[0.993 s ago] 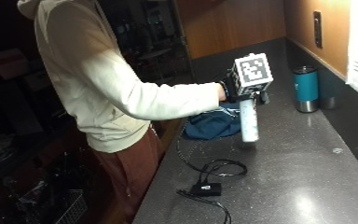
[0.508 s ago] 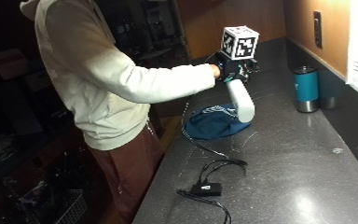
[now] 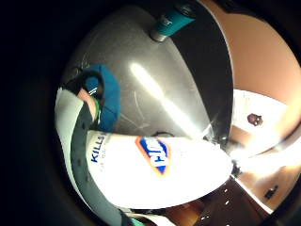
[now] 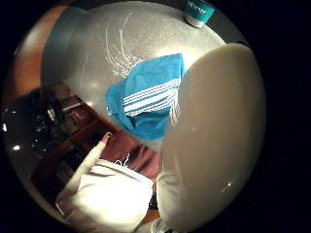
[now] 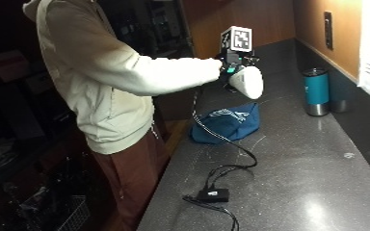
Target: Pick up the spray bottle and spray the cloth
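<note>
A: What do we have that's new against half a second back?

B: The right hand (image 5: 227, 67) has come up again. The spray bottle (image 5: 248, 81) hung lower then, its base near the cloth (image 5: 227, 124); now we see it raised to chest height and tipped, base swung out toward the wall side. The cloth hasn't moved.

A: Left to right, then?

B: The person stands at the tabletop (image 5: 287, 183) edge in a cream hooded top, right arm stretched out over it. At the end of the sleeve we see the gloved hand wrapped round the bottle's upper end, with the white bottle in the air above the cloth and not touching it. The cloth is a crumpled teal heap with white stripes near the front edge. Further right, by the wall, a teal travel mug (image 5: 316, 91) stands upright, well apart from the cloth.

A: Do the palm views agree?

B: Yes. From the little finger side, the bottle (image 3: 155, 172) fills much of the picture, label toward the camera, with the cloth (image 3: 107, 103) and mug (image 3: 171, 21) beyond it on the tabletop. From the thumb side, the bottle (image 4: 216, 141) looms beside the striped cloth (image 4: 148, 99), and the mug (image 4: 197, 12) sits at the far rim.

A: Containers?

B: The mug is lidded, so we can't tell what's inside. We can't see into the bottle either.
</note>
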The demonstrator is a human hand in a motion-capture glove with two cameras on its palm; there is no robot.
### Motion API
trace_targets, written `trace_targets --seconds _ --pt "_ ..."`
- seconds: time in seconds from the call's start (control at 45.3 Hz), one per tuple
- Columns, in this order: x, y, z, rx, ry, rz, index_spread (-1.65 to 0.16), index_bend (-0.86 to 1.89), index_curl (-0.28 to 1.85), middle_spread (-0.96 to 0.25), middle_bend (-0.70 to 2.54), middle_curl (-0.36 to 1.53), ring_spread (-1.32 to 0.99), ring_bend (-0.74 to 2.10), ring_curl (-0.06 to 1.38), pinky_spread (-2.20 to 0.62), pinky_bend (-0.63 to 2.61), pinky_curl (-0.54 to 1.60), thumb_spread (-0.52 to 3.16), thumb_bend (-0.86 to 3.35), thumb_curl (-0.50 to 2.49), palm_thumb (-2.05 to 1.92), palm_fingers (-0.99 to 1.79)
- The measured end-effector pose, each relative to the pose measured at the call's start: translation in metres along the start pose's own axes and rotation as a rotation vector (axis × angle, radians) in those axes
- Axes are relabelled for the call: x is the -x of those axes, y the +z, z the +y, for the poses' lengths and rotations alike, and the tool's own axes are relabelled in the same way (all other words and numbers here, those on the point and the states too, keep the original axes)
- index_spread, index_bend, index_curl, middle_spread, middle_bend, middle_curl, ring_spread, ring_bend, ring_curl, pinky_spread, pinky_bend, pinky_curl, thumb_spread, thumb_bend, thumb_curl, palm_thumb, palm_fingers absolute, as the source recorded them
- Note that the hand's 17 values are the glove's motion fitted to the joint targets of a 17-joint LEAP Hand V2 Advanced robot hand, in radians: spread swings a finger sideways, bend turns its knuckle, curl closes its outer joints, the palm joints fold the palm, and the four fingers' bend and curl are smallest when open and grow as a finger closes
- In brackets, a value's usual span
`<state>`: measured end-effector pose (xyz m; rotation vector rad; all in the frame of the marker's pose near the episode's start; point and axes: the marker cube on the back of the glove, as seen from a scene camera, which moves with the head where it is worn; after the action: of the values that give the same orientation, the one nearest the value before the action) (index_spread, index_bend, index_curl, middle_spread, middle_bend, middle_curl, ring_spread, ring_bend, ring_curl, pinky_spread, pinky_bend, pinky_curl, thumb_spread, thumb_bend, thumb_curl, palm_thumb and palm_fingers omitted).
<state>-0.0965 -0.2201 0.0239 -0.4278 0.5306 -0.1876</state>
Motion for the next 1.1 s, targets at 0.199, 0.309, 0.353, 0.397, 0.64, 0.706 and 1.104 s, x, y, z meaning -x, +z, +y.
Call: trace_targets --seconds 0.199,0.309,0.353,0.397,0.64,0.706,1.104 --pt "0.016 0.026 -0.007 0.054 0.001 0.071 -0.27 0.24 0.53 -0.16 0.55 0.53 -0.23 0.52 0.48 -0.29 0.34 0.41 0.04 -0.03 0.73 1.05 1.32" --pt "0.018 0.026 -0.003 0.062 -0.008 0.084 -0.27 0.24 0.53 -0.16 0.55 0.53 -0.23 0.53 0.48 -0.29 0.34 0.41 0.04 -0.03 0.74 1.05 1.32" --pt "0.018 0.023 -0.002 0.052 -0.012 0.085 -0.27 0.24 0.53 -0.16 0.55 0.53 -0.23 0.53 0.48 -0.29 0.34 0.41 0.03 -0.03 0.74 1.05 1.32" --pt "0.018 0.019 -0.001 0.043 -0.013 0.088 -0.27 0.24 0.54 -0.16 0.55 0.53 -0.23 0.53 0.49 -0.29 0.34 0.41 0.03 -0.03 0.74 1.05 1.32" --pt "0.016 0.004 0.0 0.006 -0.023 0.08 -0.27 0.24 0.54 -0.16 0.55 0.53 -0.23 0.53 0.49 -0.29 0.34 0.41 0.03 -0.03 0.74 1.05 1.32" --pt "0.017 0.006 -0.001 0.02 -0.017 0.079 -0.27 0.24 0.54 -0.16 0.55 0.53 -0.23 0.53 0.49 -0.29 0.34 0.41 0.03 -0.03 0.74 1.05 1.32" --pt "0.016 0.002 -0.001 -0.044 -0.016 -0.058 -0.28 0.24 0.54 -0.16 0.55 0.53 -0.23 0.53 0.49 -0.29 0.34 0.42 0.02 -0.03 0.75 1.05 1.32"
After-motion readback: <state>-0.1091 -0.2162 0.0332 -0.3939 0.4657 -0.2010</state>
